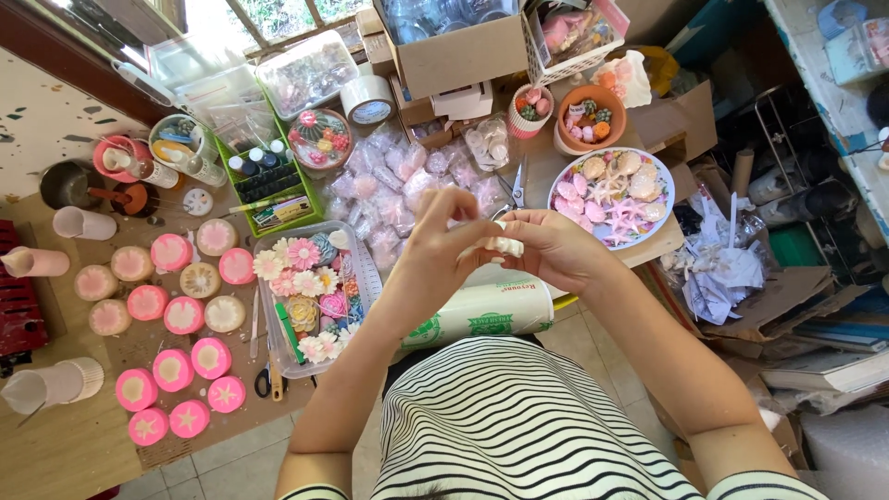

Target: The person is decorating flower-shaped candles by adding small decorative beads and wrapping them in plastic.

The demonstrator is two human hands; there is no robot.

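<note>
Two hands meet just above the white roll (477,313). The left hand (443,243) and right hand (556,245) pinch a small white piece (507,246) together, fingers tight, so it stays steady between them.

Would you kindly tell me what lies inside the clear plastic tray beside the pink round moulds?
The clear plastic tray holds flower-shaped pieces in pink, white and yellow, plus a green stick. Whatever lies beneath them is covered.

A home craft workshop: pink moulds (172,369), a tray of cast flowers (310,292), cardboard boxes (460,51) crowd the table (65,444)
</note>
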